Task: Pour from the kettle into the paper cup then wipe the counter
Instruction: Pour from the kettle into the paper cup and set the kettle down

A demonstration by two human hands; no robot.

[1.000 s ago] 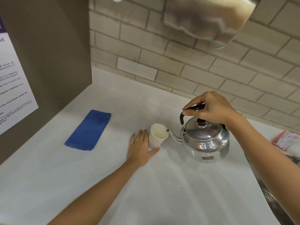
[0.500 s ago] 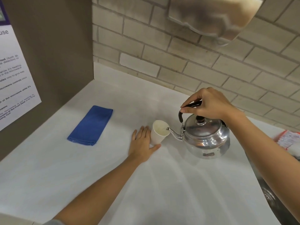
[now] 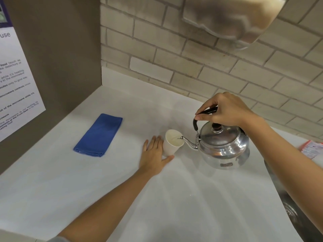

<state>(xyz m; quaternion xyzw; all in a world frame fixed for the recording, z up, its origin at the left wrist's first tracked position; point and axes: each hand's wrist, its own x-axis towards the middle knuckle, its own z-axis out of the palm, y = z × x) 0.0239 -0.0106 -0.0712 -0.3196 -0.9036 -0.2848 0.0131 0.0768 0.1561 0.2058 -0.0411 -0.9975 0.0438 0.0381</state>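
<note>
A shiny metal kettle [image 3: 225, 148] hangs tilted just above the white counter [image 3: 174, 198], its spout tip over the rim of a white paper cup [image 3: 172, 144]. My right hand [image 3: 225, 110] grips the kettle's black handle from above. My left hand [image 3: 153, 154] lies flat on the counter, fingers and thumb cupped around the base of the cup on its left side. A folded blue cloth [image 3: 99, 135] lies on the counter to the left, apart from both hands.
A brick wall [image 3: 227, 63] runs along the back and a brown panel with a printed notice [image 3: 15, 84] stands at the left. A steel sink edge [image 3: 286, 203] shows at the right, with a red-and-white packet [image 3: 311, 151] behind it. A metal dispenser [image 3: 230, 20] hangs overhead.
The kettle has tipped a little further toward the cup, bringing the spout over the rim. My left hand stays at the cup.
</note>
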